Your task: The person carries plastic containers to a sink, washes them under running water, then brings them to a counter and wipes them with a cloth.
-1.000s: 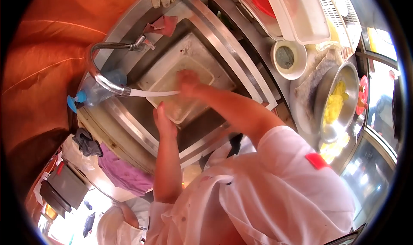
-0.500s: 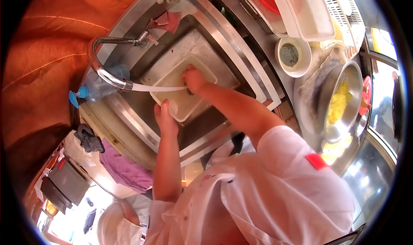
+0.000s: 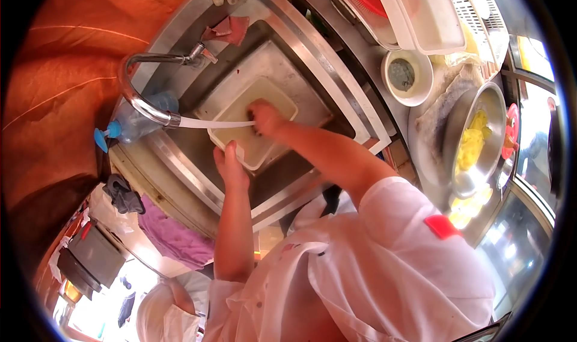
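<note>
A pale rectangular container (image 3: 256,158) stands tilted in the steel sink (image 3: 288,65), with cloudy liquid inside. My left hand (image 3: 231,166) grips its near left rim, thumb on the edge. Inside the container is my right hand (image 3: 266,118), its fingers curled down and partly hidden; a small dark thing shows by them, too small to name. From the curved faucet (image 3: 141,104) a white hose or stream (image 3: 213,124) reaches to my right hand.
A pump bottle (image 3: 141,116) and a pink cloth (image 3: 228,30) lie by the faucet. On the right counter are a white bowl (image 3: 409,77), a steel bowl with yellow food (image 3: 472,143) and a white tub (image 3: 430,17). A purple cloth (image 3: 174,234) hangs at the lower left.
My right hand has moved about a little inside the container. My left hand stays at the rim. The whole view has shifted slightly.
</note>
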Available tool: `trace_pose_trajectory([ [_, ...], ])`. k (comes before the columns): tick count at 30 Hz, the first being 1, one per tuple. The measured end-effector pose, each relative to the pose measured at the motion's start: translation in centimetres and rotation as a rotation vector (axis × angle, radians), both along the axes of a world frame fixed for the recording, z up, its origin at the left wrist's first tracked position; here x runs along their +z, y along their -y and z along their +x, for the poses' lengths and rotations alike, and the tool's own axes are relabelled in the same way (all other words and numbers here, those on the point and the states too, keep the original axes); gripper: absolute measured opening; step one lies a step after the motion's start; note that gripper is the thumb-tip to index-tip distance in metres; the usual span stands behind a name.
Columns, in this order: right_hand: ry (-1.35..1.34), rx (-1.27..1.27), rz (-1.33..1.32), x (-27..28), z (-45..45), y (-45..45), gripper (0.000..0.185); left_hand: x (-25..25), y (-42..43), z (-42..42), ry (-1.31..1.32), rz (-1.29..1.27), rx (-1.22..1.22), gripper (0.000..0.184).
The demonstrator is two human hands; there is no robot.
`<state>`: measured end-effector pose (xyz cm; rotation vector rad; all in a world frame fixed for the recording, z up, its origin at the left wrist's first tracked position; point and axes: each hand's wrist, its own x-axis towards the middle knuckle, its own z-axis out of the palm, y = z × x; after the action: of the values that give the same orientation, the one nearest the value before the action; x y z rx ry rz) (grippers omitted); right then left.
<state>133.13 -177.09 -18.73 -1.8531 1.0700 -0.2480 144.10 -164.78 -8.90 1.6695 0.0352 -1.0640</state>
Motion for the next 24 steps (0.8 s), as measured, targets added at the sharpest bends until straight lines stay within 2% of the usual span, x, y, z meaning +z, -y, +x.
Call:
trace_pose_trajectory([
  [2, -0.039, -0.138, 0.088, -3.0, -1.3, 1.0, 0.020, 0.7, 0.1, -0.2, 0.008, -0.001, -0.001, 0.051],
  [5, -0.216, -0.254, 0.233, -1.5, -2.2, 1.4, 0.022, 1.5, 0.4, -0.9, 0.020, 0.001, -0.018, 0.053],
  [8, -0.049, -0.221, 0.364, -0.9, -1.0, -1.2, 0.027, 1.0, 1.1, -1.3, 0.037, 0.046, -0.019, 0.054],
  [10, 0.061, -0.148, 0.185, 1.3, 0.7, -3.2, 0.024, 0.3, 1.0, -1.4, 0.044, 0.038, -0.013, 0.054],
  [12, 0.268, -0.156, 0.534, 4.2, 2.5, -3.4, 0.023, 0.6, 1.3, -1.7, 0.005, -0.008, 0.002, 0.053],
  [15, 0.322, 0.002, 0.327, 3.7, 4.6, -4.0, 0.026, 1.4, 1.2, -1.4, -0.078, -0.040, 0.029, 0.050],
  [18, 0.222, 0.055, 0.074, 2.6, 4.5, -2.5, 0.018, 1.5, 0.4, -1.4, -0.128, -0.071, 0.042, 0.047],
  [21, 0.005, -0.045, 0.082, 3.4, 3.1, -0.5, 0.019, 1.6, -0.2, -2.0, -0.093, -0.029, 0.042, 0.047],
  [23, -0.126, -0.190, 0.048, -0.8, 2.4, -0.3, 0.020, 1.6, -0.2, -2.5, -0.046, -0.016, 0.037, 0.048],
  [24, -0.204, -0.172, 0.076, -1.2, 1.7, 0.4, 0.019, 1.6, -0.5, -2.7, -0.018, -0.019, 0.032, 0.048],
])
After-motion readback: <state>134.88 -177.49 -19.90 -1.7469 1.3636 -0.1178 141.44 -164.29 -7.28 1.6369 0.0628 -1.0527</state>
